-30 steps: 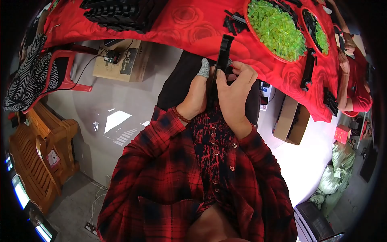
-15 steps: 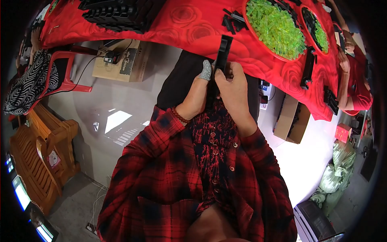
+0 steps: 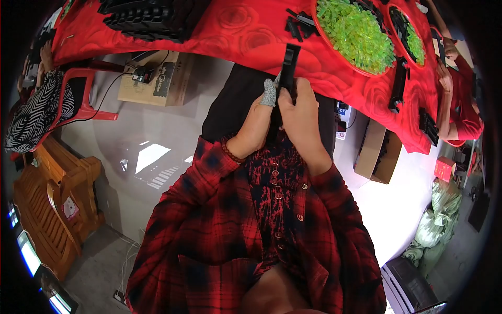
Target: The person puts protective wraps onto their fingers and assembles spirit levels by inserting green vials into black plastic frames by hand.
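A long black plastic piece (image 3: 287, 68) stands nearly upright in the picture between my hands, above my lap. My left hand (image 3: 253, 125), with a grey covering on its thumb, is closed around the piece's left side. My right hand (image 3: 302, 118) grips it from the right, thumb pressed on its face and fingers curled. The lower part of the piece is dark against my clothes and partly hidden by the hands.
On the red table cloth (image 3: 240, 44) are stacked black parts (image 3: 151, 21), loose black pieces (image 3: 300, 26) and a tray of green pieces (image 3: 355, 39). A co-worker's arm (image 3: 445, 83) is at right. Cardboard boxes (image 3: 374, 154) and a red chair (image 3: 99, 115) stand below.
The fingers of my right hand have curled in and closed on the black piece, and the hand has shifted left. My left hand keeps its hold. The view has shifted slightly.
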